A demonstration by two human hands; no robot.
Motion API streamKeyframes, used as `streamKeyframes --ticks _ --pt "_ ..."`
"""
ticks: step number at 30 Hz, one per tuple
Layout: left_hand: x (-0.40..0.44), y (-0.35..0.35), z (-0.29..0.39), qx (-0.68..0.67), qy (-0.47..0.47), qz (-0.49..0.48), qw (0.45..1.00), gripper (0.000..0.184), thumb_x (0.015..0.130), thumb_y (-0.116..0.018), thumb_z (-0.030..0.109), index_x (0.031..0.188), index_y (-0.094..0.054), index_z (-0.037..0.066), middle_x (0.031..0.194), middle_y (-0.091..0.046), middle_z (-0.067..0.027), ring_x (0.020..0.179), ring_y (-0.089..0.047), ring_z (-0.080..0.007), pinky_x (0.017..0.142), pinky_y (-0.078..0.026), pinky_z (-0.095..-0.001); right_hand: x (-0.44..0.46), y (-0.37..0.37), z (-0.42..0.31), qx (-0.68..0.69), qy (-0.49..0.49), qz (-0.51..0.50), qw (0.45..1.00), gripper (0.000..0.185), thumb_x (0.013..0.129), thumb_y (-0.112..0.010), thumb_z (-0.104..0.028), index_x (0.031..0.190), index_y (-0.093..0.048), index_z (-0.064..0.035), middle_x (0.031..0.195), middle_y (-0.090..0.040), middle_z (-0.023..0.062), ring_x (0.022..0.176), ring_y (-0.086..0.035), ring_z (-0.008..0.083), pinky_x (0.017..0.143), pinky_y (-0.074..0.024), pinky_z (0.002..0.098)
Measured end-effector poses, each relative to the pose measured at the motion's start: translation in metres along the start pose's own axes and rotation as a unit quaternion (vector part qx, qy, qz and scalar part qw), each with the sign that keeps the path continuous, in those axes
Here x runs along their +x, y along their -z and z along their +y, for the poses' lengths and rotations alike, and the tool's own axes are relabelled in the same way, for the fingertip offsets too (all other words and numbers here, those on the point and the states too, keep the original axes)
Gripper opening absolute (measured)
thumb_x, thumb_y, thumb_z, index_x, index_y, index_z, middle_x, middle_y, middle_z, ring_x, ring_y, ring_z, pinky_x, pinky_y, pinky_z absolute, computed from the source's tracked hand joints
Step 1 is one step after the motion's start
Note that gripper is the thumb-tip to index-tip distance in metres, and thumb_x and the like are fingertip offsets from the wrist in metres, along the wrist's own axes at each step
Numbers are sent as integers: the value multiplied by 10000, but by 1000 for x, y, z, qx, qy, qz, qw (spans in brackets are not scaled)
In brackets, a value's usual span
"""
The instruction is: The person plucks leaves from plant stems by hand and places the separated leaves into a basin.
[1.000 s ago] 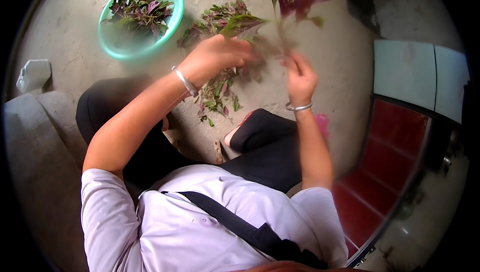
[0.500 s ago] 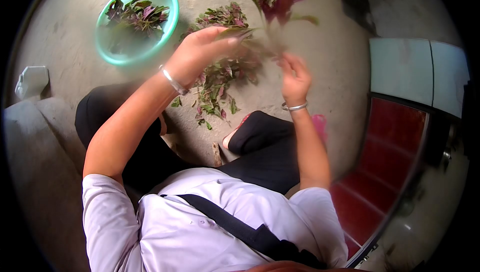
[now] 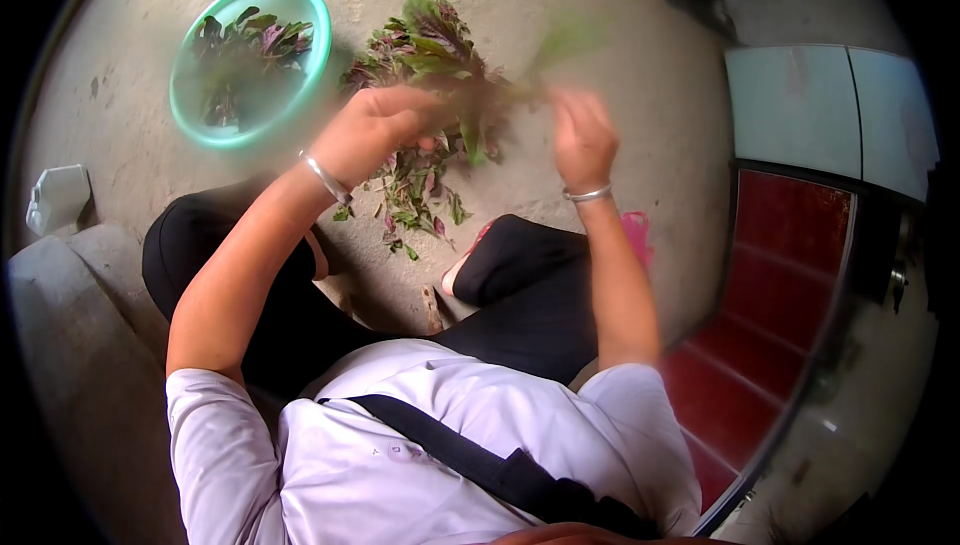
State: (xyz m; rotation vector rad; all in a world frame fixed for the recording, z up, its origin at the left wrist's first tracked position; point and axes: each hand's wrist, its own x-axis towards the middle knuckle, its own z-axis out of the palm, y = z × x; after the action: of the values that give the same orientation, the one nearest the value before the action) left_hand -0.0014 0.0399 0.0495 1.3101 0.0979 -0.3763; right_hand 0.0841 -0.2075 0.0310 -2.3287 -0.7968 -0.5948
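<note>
My left hand point(image 3: 385, 125) is closed on leafy stems at the near side of a pile of green and purple leaves point(image 3: 385, 57). To its right, my right hand point(image 3: 583, 140) pinches the end of a stem whose green leaf point(image 3: 570, 42) is smeared by motion. A silver bracelet circles each wrist. Loose leaves point(image 3: 415, 195) lie on the floor below my left hand. At the upper left stands a turquoise basin point(image 3: 323, 45) with picked leaves point(image 3: 250, 45) in it.
My bent legs in black trousers point(image 3: 520, 275) frame the near floor. A clear plastic container point(image 3: 60, 197) stands at the far left. A pink bag point(image 3: 637, 235) lies beside my right forearm. On the right are red tiles point(image 3: 785, 265) below pale panels point(image 3: 795, 105).
Both hands have moved slightly down in view. The purple-leaved sprig that stood upright above my right hand now shows over the pile near my left hand. The camera view has shifted a little.
</note>
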Motion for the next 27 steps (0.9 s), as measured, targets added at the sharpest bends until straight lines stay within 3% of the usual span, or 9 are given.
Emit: streamKeyframes --ticks 3,9,12,15,21,24,27 --pt "0 1 -4 23 4 6 1000 228 812 -425 -5 987 -568 -38 781 -581 -18 696 -525 -73 677 -443 -222 -5 1 1 -30 13 -16 999 167 688 -601 4 841 -615 -62 777 -586 87 681 -571 254 602 -450 304" --pt "-1 0 -7 82 -14 7 996 240 809 -442 -28 1022 -553 -22 830 -581 -8 735 -519 -65 678 -450 -227 -5 -3 15 37 59 40 997 200 659 -634 6 849 -628 -54 800 -598 89 695 -581 239 607 -461 302" --pt "-3 -6 -8 107 -26 15 994 239 816 -452 -27 1036 -544 -12 841 -572 0 744 -509 -63 669 -449 -228 0 4 7 -7 67 42 997 209 691 -568 94 871 -623 1 833 -606 129 766 -589 244 692 -466 295" --pt "-1 -10 -18 127 -81 23 988 229 822 -450 -24 1031 -545 -11 801 -555 3 708 -480 -67 627 -429 -230 4 4 3 1 66 88 994 227 643 -650 59 840 -636 -53 800 -609 91 714 -597 214 617 -474 284" --pt "-18 -18 34 217 -32 14 976 192 790 -463 -46 946 -570 -14 705 -534 -3 653 -454 -72 588 -406 -242 9 11 5 -29 105 99 989 218 651 -642 65 842 -636 -41 807 -610 88 743 -605 207 637 -482 280" --pt "-6 -4 -5 219 -72 43 972 163 796 -461 -31 920 -566 -28 700 -535 -17 651 -457 -79 609 -411 -245 10 12 5 -33 110 98 988 223 649 -640 71 842 -637 -40 811 -604 91 749 -606 208 642 -482 282" --pt "-9 -5 5 221 -70 29 972 199 797 -456 -37 972 -548 -38 734 -557 -44 683 -481 -84 645 -422 -251 10 14 5 -42 119 94 988 224 648 -640 74 842 -638 -38 813 -599 93 754 -607 213 642 -484 283"
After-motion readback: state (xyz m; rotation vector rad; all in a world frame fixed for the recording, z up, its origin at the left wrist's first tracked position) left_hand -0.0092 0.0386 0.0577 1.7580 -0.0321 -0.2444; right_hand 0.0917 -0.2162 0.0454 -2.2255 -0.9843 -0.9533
